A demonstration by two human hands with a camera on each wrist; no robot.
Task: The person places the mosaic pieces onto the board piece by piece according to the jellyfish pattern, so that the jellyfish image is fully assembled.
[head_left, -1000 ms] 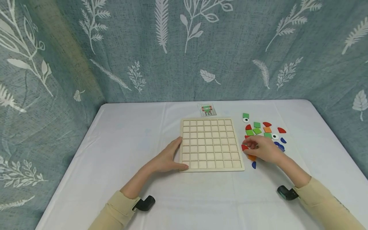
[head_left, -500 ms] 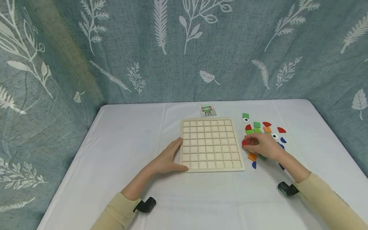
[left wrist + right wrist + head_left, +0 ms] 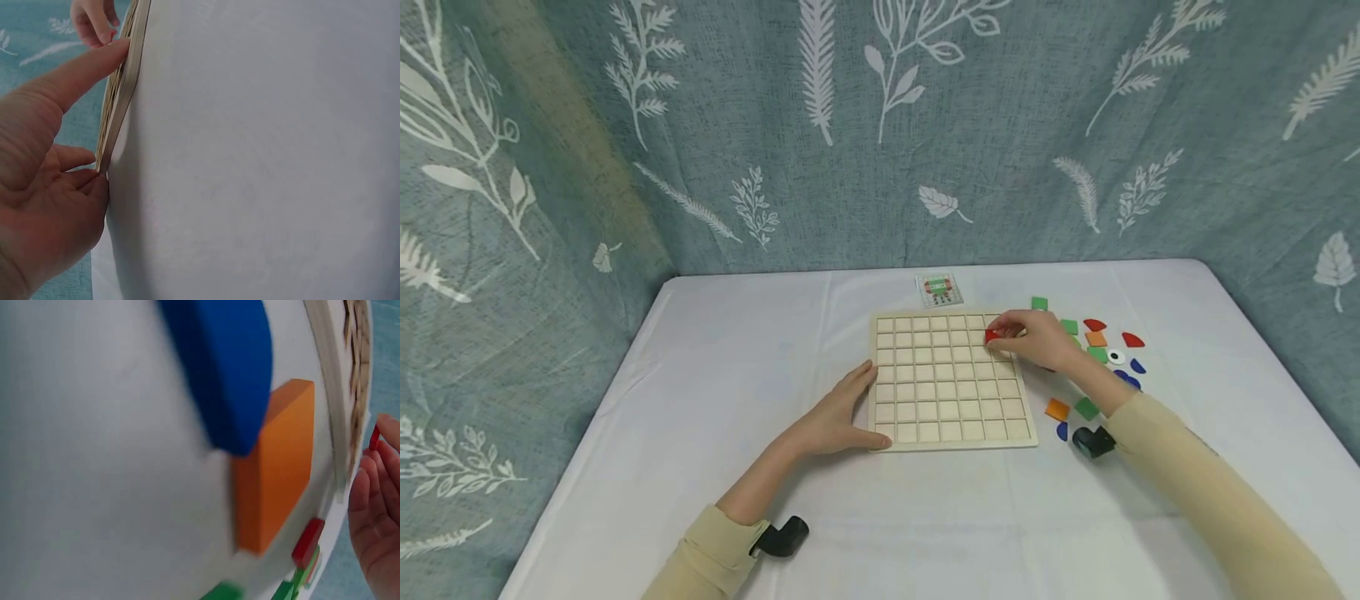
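Nearest, the left hand [image 3: 841,414] spreads thumb and fingers along the left side of one pale wooden grid board [image 3: 950,390]; should that slip, pushing could shift the board. To its right on the white-covered counter [image 3: 917,521] lie two orange squares [image 3: 1057,409], four green squares [image 3: 1086,407], one white black-centred disc [image 3: 1116,357], two red fan-shaped pieces [image 3: 1094,325] and overlapping blue pieces [image 3: 1138,365], uncountable; others are hidden. The right hand [image 3: 1036,337] pinches one small red piece [image 3: 991,336] at the board's far right; a tilted release might seat it askew. Farthest: one picture card [image 3: 938,289].
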